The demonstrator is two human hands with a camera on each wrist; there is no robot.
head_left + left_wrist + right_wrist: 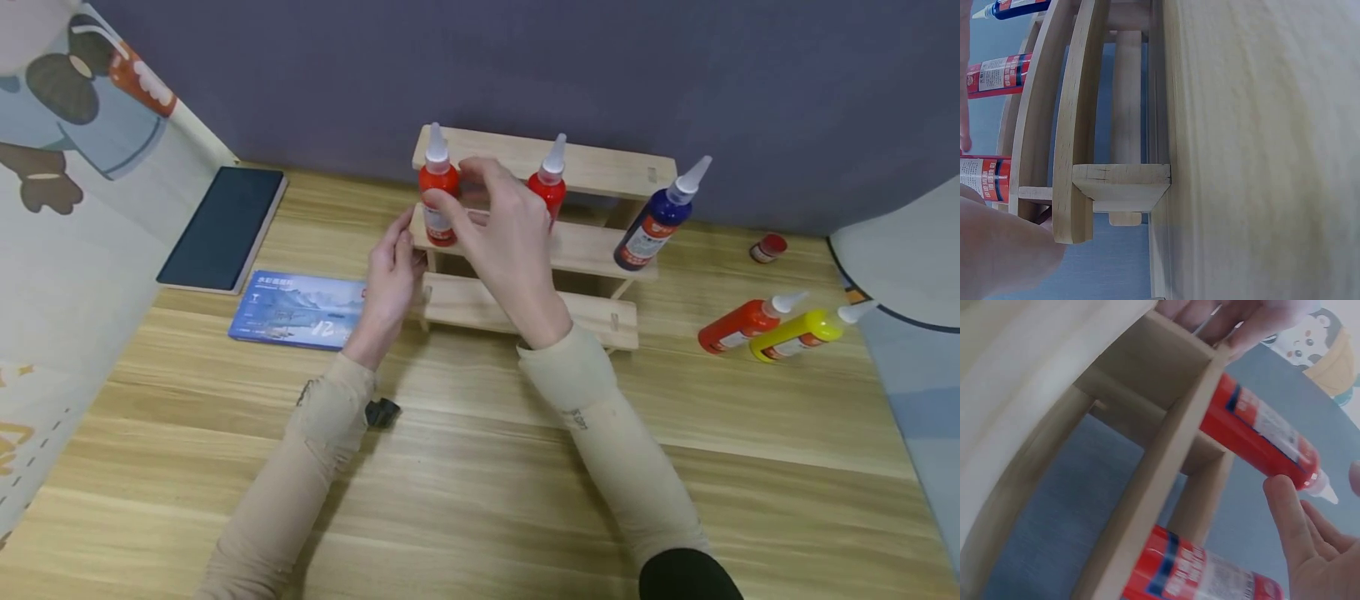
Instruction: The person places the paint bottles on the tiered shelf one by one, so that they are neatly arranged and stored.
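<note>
At the left end of a three-tier wooden rack [600, 247], my left hand [392, 271] grips the end of the middle shelf. A red paint bottle [437, 187] with a white nozzle stands upright there. My right hand [513, 233] is around its upper part with thumb and fingers spread apart. In the right wrist view a fingertip [1280, 487] overlaps the bottle's shoulder. Along the same shelf stand a second red bottle [549, 192], partly hidden behind my right hand, and a dark blue bottle [651, 225] at the right end.
Right of the rack, a red-orange bottle [738, 327] and a yellow bottle [802, 336] stand on the table, with a small red jar [768, 247] behind. To the left are a blue box [292, 308] and a dark tablet-like slab [222, 225]. A small black object [382, 412] lies by my left sleeve.
</note>
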